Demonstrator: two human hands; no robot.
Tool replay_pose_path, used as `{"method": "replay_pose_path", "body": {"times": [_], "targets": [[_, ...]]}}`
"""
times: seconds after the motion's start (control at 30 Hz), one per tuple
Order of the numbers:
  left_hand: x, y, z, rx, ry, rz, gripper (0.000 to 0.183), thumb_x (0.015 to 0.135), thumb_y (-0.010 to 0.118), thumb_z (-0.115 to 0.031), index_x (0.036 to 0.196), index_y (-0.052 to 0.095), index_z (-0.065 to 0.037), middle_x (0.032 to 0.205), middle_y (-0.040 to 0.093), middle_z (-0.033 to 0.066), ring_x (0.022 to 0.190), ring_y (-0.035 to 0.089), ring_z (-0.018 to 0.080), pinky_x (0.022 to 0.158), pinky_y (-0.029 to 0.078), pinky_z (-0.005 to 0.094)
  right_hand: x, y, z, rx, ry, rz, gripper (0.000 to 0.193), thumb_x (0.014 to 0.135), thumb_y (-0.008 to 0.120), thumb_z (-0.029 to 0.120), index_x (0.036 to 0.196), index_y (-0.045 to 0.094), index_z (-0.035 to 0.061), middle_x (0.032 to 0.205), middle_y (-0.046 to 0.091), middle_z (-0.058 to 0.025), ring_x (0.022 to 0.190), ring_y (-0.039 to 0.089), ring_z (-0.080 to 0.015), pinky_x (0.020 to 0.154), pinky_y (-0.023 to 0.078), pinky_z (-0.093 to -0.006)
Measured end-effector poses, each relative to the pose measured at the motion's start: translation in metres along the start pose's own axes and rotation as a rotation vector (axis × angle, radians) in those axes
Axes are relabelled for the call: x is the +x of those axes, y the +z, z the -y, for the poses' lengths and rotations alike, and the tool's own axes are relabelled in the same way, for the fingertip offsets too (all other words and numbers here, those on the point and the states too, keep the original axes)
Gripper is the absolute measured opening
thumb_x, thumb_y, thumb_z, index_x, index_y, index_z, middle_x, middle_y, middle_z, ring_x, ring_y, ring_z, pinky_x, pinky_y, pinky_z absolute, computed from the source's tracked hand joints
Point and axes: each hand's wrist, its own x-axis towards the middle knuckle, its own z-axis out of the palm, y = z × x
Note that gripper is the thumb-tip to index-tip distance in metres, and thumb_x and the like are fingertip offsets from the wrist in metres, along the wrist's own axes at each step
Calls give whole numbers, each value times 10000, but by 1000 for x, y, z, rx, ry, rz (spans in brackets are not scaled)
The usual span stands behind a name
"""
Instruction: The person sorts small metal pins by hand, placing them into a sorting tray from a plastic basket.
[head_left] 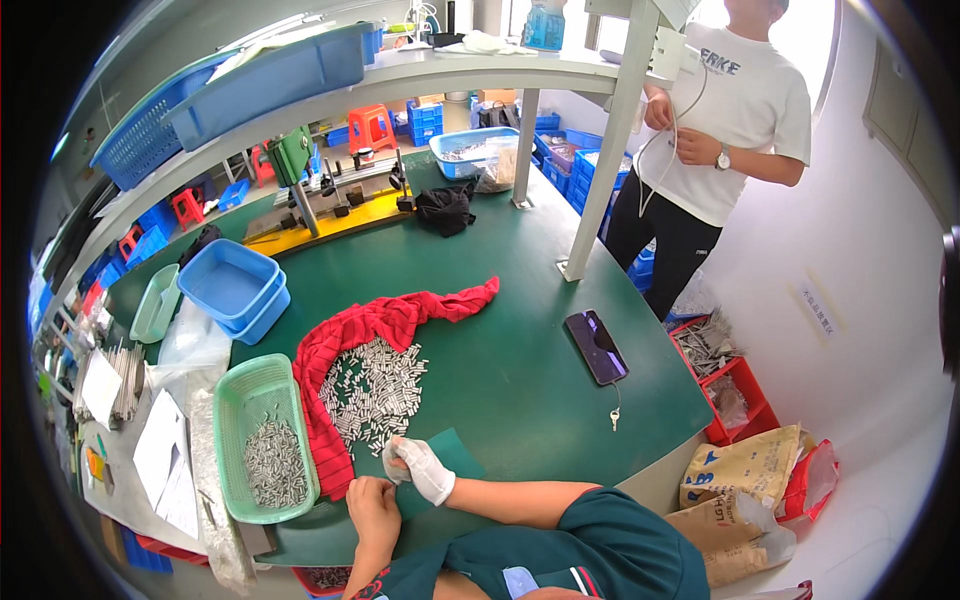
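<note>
My left hand (374, 512) is bare, its fingers curled together at the near edge of the green table. Close beside it, my right hand (428, 472) wears a white glove with bare fingertips showing and is closed too. Whatever either hand has in its fingers is too small or hidden to make out. Just beyond them lies a spread pile of small metal pins (375, 390), bordered on its left and far side by a rumpled red striped cloth (330, 350). To the left, a light green basket (228, 400) holds more of these pins. A flat green sheet (458, 455) lies by the gloved hand.
A phone (596, 347) with a key (614, 420) lies to the right. Blue tubs (235, 285), a black cloth (445, 208) and a metal fixture (350, 190) are farther back. A shelf post (612, 150) rises from the table. Another person (740, 110) stands beyond its right side, holding a cable.
</note>
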Motion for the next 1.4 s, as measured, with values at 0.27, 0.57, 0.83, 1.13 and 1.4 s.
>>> {"method": "replay_pose_path", "body": {"times": [0.27, 0.57, 0.83, 1.13, 1.4], "targets": [[19, -26, -5, 39, 114, -157, 110, 748, 628, -2, 776, 526, -34, 786, 530, 128, 785, 508, 328, 725, 399, 436, 5, -2, 3, -19, 6, 131, 445, 989, 416, 398, 653, 359, 111, 584, 324, 16, 536, 312, -111, 542, 319, -263], [24, -74, 53, 330, -187, -371, 74, 786, 595, -25, 832, 538, -15, 833, 534, 126, 842, 516, 333, 761, 409, 439, 7, -1, -3, 80, 0, 119, 463, 973, 434, 451, 639, 374, 136, 526, 319, 35, 469, 296, -94, 474, 281, -259], [27, -69, 56, 342, -266, -306, 82, 793, 599, -40, 855, 551, -15, 852, 552, 118, 865, 527, 326, 760, 421, 436, 11, -3, -4, 69, -17, 111, 478, 978, 409, 458, 627, 350, 138, 515, 312, 30, 458, 293, -101, 467, 284, -271], [37, -61, 12, 215, 98, -514, 138, 779, 618, -11, 912, 582, -10, 920, 562, 158, 907, 531, 362, 797, 426, 443, 12, -6, -5, 67, 25, 132, 477, 974, 420, 468, 637, 368, 134, 524, 330, 29, 468, 304, -102, 477, 287, -268], [69, 0, 35, 173, 63, -120, 264, 723, 676, -10, 972, 588, -6, 978, 553, 172, 960, 530, 363, 852, 425, 428, 8, -3, -2, 1, 16, 168, 468, 989, 399, 437, 655, 368, 110, 563, 339, 14, 520, 335, -115, 538, 341, -265]]}}
